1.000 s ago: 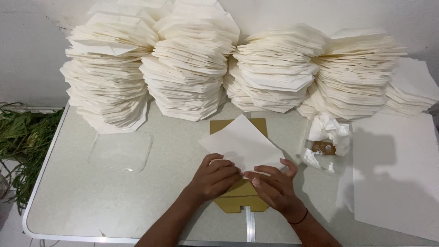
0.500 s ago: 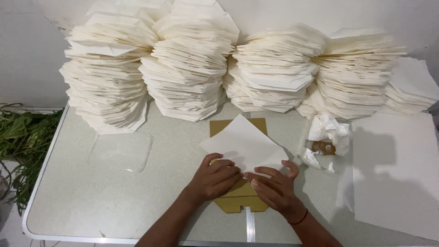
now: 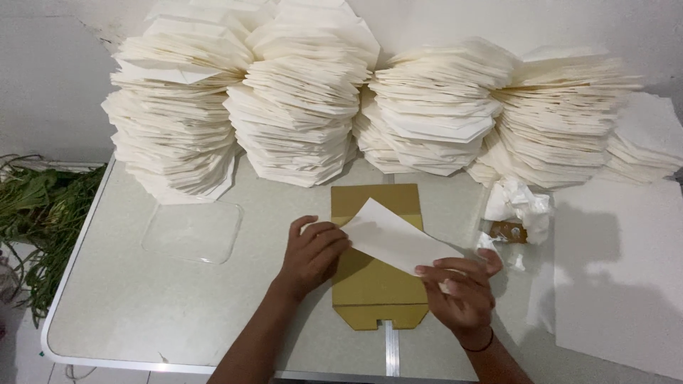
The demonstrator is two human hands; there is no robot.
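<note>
Since before, both hands' fingers pinch the paper sheet (image 3: 398,242) narrower over the cardboard template (image 3: 373,284), beside stacks (image 3: 299,107).

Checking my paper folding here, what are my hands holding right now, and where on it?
Both hands hold one white paper sheet over the cardboard template: left hand on its left end, right hand on its lower right edge.

Paper sheet (image 3: 398,242) lies on cardboard template (image 3: 376,284), stacks (image 3: 299,107) behind.

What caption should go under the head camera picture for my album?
Two hands, left hand and right hand, fold white paper over a brown card before tall paper stacks.
</note>
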